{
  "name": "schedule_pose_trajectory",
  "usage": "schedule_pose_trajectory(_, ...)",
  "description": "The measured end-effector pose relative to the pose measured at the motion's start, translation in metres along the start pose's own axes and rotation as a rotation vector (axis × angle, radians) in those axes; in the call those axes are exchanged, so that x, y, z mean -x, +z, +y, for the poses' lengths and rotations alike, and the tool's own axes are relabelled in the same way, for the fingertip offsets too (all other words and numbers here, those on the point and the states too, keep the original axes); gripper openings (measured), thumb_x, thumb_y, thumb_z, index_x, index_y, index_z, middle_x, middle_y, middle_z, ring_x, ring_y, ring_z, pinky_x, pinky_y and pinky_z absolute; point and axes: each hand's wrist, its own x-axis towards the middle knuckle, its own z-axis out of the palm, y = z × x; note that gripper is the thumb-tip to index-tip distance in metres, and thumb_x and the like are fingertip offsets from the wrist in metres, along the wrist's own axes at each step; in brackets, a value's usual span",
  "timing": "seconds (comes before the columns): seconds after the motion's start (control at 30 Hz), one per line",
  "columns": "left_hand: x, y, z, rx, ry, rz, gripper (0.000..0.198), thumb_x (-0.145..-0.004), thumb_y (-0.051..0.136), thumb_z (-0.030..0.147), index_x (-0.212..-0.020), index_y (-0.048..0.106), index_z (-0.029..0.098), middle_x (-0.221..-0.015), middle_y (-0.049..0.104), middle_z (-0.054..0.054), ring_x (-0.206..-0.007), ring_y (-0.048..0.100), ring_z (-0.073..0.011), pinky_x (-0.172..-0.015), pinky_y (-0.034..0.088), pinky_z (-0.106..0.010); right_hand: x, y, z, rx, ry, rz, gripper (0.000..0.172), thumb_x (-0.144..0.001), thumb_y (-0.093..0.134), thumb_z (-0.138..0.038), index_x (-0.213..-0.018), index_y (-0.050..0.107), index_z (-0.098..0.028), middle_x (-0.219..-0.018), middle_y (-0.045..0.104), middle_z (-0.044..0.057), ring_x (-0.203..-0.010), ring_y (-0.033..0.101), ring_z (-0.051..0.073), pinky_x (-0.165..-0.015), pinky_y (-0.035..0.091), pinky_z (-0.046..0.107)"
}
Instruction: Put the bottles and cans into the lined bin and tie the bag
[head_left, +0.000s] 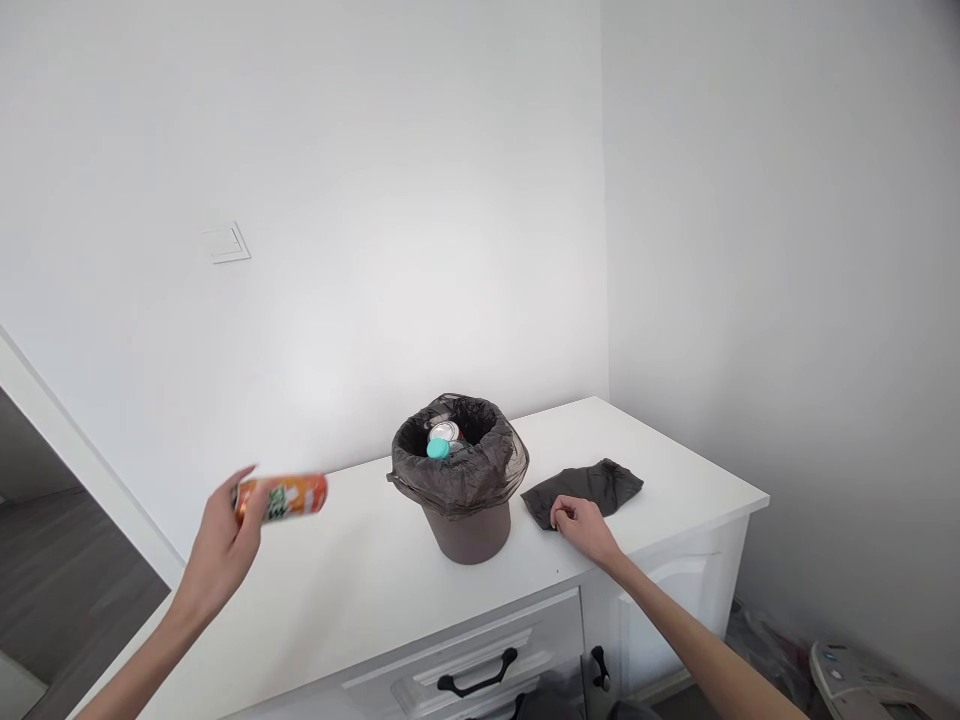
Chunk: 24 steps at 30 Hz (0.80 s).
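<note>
An orange drink can lies sideways in my left hand, whose fingers and thumb close round its left end above the white cabinet top. In the middle stands a small brown trash bin, lined with a dark plastic bag folded over its rim. Inside it show a can's round metal end and a turquoise cap; the rest of the contents is hidden. My right hand is curled at the near edge of a folded black plastic bag; whether its fingers pinch anything is hidden.
The white cabinet has a drawer with a black handle. White walls stand behind and to the right, with a light switch at left. A pale device sits low at the right, and a dark floor shows at left.
</note>
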Motion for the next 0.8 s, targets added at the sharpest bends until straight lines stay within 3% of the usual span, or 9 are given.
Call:
schedule_pose_trajectory(0.1, -0.018, 0.005, 0.095, 0.280, 0.123, 0.020, 0.061, -0.102, 0.032, 0.061, -0.152, 0.037, 0.026, -0.145, 0.054, -0.011, -0.127, 0.057, -0.0285, -0.107, 0.047, -0.047, 0.000, 0.000, 0.000, 0.000, 0.005, 0.003, 0.018, -0.072, 0.044, -0.025, -0.063, 0.060, -0.023, -0.056, 0.056, -0.002, -0.054, 0.047, 0.016, -0.056, 0.033, 0.027)
schedule_pose_trajectory(0.17, -0.029, 0.018, 0.148, 0.391, 0.258, -0.034, 0.056, -0.102, 0.037, 0.059, -0.147, 0.042, 0.025, -0.145, 0.053, -0.012, -0.129, 0.056, -0.0276, -0.107, 0.047, -0.044, 0.000, -0.001, -0.001, -0.003, 0.007, 0.008, 0.018, -0.071, 0.044, -0.025, -0.063, 0.060, -0.023, -0.057, 0.057, -0.001, -0.054, 0.047, 0.016, -0.055, 0.033, 0.027)
schedule_pose_trajectory(0.23, -0.041, 0.040, 0.185, 0.429, 0.375, -0.113, 0.054, -0.101, 0.043, 0.056, -0.143, 0.046, 0.024, -0.143, 0.055, -0.012, -0.127, 0.057, -0.0267, -0.105, 0.049, -0.041, -0.001, -0.001, -0.001, -0.010, 0.004, 0.014, 0.018, -0.072, 0.044, -0.024, -0.063, 0.060, -0.023, -0.057, 0.058, -0.001, -0.054, 0.048, 0.016, -0.056, 0.034, 0.026)
schedule_pose_trajectory(0.3, -0.050, 0.065, 0.206, 0.371, 0.457, -0.218, 0.053, -0.099, 0.046, 0.055, -0.141, 0.048, 0.022, -0.142, 0.054, -0.013, -0.126, 0.057, -0.0265, -0.104, 0.050, -0.041, -0.001, -0.002, -0.002, -0.016, 0.000, 0.020, 0.018, -0.072, 0.044, -0.024, -0.063, 0.060, -0.023, -0.058, 0.058, -0.001, -0.055, 0.049, 0.016, -0.056, 0.034, 0.026)
schedule_pose_trajectory(0.4, -0.058, 0.099, 0.217, 0.242, 0.516, -0.376, 0.054, -0.098, 0.046, 0.055, -0.138, 0.051, 0.019, -0.139, 0.056, -0.015, -0.124, 0.058, -0.0275, -0.104, 0.049, -0.043, -0.002, -0.002, -0.004, -0.024, -0.002, 0.025, 0.019, -0.073, 0.044, -0.024, -0.063, 0.060, -0.023, -0.059, 0.059, -0.001, -0.054, 0.048, 0.015, -0.055, 0.033, 0.026)
schedule_pose_trajectory(0.5, -0.060, 0.117, 0.216, 0.197, 0.530, -0.491, 0.052, -0.094, 0.051, 0.058, -0.128, 0.062, 0.021, -0.132, 0.063, -0.012, -0.118, 0.062, -0.0284, -0.103, 0.050, -0.042, -0.003, -0.003, -0.004, -0.028, -0.001, 0.028, 0.019, -0.072, 0.044, -0.024, -0.063, 0.060, -0.022, -0.059, 0.059, -0.001, -0.054, 0.046, 0.015, -0.054, 0.032, 0.026)
schedule_pose_trajectory(0.6, -0.061, 0.116, 0.213, 0.188, 0.499, -0.540, 0.049, -0.094, 0.050, 0.062, -0.120, 0.069, 0.025, -0.130, 0.069, -0.008, -0.119, 0.063, -0.0287, -0.105, 0.048, -0.041, -0.003, -0.003, -0.003, -0.030, 0.002, 0.029, 0.019, -0.072, 0.044, -0.023, -0.063, 0.061, -0.022, -0.057, 0.058, -0.001, -0.054, 0.046, 0.015, -0.055, 0.031, 0.026)
schedule_pose_trajectory(0.8, -0.064, 0.099, 0.189, 0.229, 0.303, -0.401, 0.058, -0.101, 0.029, 0.061, -0.125, 0.064, 0.023, -0.142, 0.064, -0.008, -0.136, 0.052, -0.0283, -0.119, 0.035, -0.044, -0.002, -0.002, -0.003, -0.026, 0.005, 0.023, 0.020, -0.073, 0.044, -0.024, -0.063, 0.060, -0.023, -0.059, 0.060, -0.001, -0.055, 0.048, 0.015, -0.055, 0.032, 0.026)
